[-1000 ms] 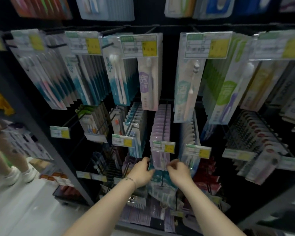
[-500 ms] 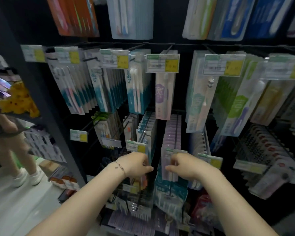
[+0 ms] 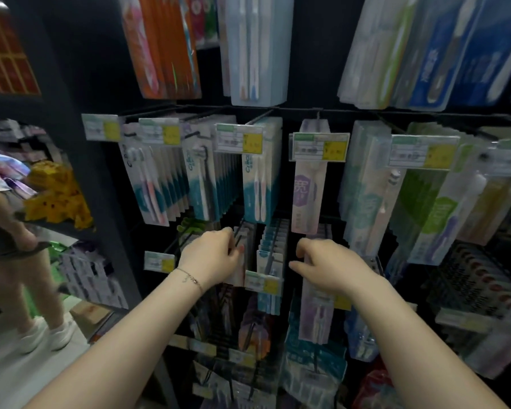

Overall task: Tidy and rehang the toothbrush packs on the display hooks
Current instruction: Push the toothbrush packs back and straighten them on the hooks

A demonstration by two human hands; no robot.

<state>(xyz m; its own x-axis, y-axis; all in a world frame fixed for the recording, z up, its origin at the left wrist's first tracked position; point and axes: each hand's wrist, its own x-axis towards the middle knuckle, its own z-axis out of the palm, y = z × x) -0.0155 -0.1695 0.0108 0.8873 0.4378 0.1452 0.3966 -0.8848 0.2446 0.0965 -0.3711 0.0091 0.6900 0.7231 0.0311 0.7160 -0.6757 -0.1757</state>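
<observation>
Rows of toothbrush packs hang on black display hooks. My left hand (image 3: pixel 216 255) pinches the front packs of a grey-white row (image 3: pixel 244 246) in the middle tier, left of a teal row (image 3: pixel 273 246). My right hand (image 3: pixel 328 264) curls its fingers over the top of the lilac toothbrush packs (image 3: pixel 316 308), which hang right of the teal row. A price tag (image 3: pixel 261 280) sticks out between my two hands. The hook ends under both hands are hidden.
Tall packs hang just above my hands, a single lilac pack (image 3: pixel 307 190) among them. More packs crowd the lower hooks (image 3: pixel 310 370). A person (image 3: pixel 9 255) stands at the left by a side shelf with yellow goods (image 3: pixel 56 196).
Both hands have risen and drawn apart. The left one moved left from the lilac row to the grey-white row. The view has tilted upward.
</observation>
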